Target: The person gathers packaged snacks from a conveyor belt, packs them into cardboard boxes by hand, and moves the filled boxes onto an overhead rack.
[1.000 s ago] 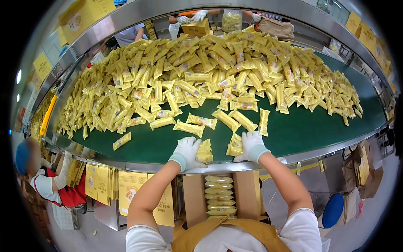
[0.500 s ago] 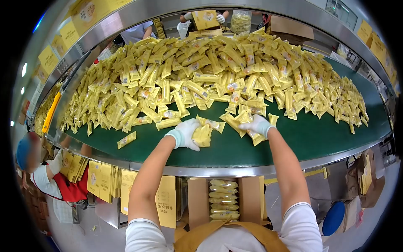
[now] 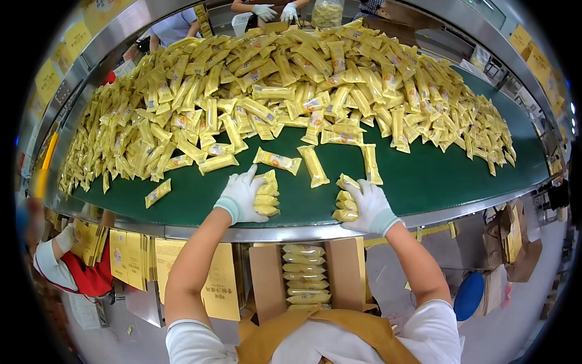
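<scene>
My left hand (image 3: 240, 196), in a white glove, grips a short row of yellow wrapped snack packets (image 3: 267, 195) near the belt's front edge. Its index finger points up past the row. Opposite it, my gloved right hand (image 3: 371, 208) is closed on another row of snack packets (image 3: 344, 205). A gap of green belt (image 3: 306, 209) separates the two rows. Just beyond my hands lie a few loose packets, one slanted packet (image 3: 313, 166) between them and one upright packet (image 3: 371, 164) by my right fingertips.
A large heap of packets (image 3: 285, 91) covers the belt's far side. Below the metal edge (image 3: 303, 233) stands an open carton (image 3: 267, 279) with stacked packets inside. Flat yellow cartons (image 3: 130, 258) stand at left, near a co-worker in red (image 3: 97, 267). A blue stool (image 3: 469, 296) is at right.
Both hands have drawn nearer the front edge, each gathering packets into a neat row. Some packets remain loose behind them. The view has shifted slightly. A person across the belt has put down a carton.
</scene>
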A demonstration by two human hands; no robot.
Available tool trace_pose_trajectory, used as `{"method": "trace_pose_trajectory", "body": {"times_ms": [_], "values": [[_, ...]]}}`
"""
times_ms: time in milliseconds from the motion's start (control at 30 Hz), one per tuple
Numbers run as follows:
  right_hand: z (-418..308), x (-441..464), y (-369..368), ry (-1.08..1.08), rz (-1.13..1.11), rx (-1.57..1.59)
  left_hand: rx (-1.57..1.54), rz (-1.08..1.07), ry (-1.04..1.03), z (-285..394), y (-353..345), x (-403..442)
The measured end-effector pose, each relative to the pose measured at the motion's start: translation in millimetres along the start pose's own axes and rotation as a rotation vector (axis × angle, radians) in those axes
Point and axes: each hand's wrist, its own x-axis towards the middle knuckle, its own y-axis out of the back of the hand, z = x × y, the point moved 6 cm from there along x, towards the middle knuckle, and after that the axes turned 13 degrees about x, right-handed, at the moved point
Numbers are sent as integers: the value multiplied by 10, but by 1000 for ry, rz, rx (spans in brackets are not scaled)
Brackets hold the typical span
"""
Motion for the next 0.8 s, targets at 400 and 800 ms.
{"method": "trace_pose_trajectory", "body": {"times_ms": [400,800], "values": [[-74,-121,256,-66,119,463,-214,259,307,-10,-71,-429],[-2098,-880,-413,443,-734,-158,-2010,411,-293,998,537,-1198]]}}
